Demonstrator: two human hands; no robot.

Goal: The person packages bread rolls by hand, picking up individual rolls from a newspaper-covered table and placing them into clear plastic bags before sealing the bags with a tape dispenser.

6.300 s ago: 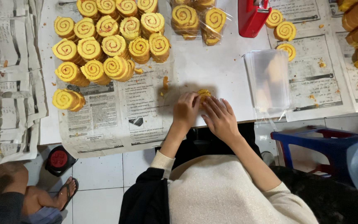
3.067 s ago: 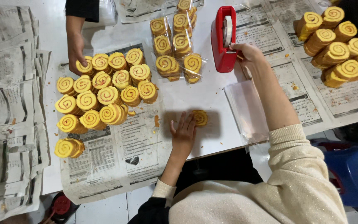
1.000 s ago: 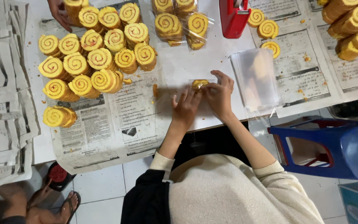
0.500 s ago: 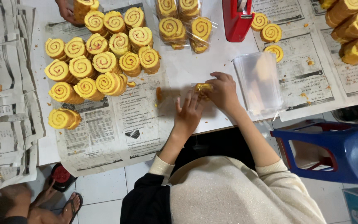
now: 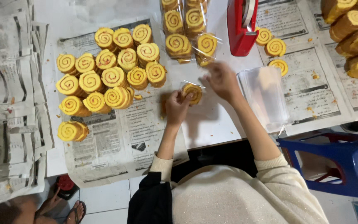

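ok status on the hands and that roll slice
Left hand holds bagged swirl roll slice. Right hand lifted beside it, blurred. Nothing in the way.

Swirl roll slices point(image 5: 110, 74): yellow-orange with brown spiral pattern. Slice in clear wrap point(image 5: 192, 92): same yellow, brown swirl. Bagged slices point(image 5: 187, 31): yellow swirls behind transparent plastic. Tape dispenser point(image 5: 241, 27): red, white tape roll. Newspaper sheets point(image 5: 117, 137): grey-white with black print. Plastic bag stack point(image 5: 264, 97): clear, milky. Stool point(image 5: 332, 166): blue. Sweater point(image 5: 245, 199): cream, cuffs paler. Tabletop point(image 5: 216, 124): white. Floor tiles point(image 5: 104, 199): white.
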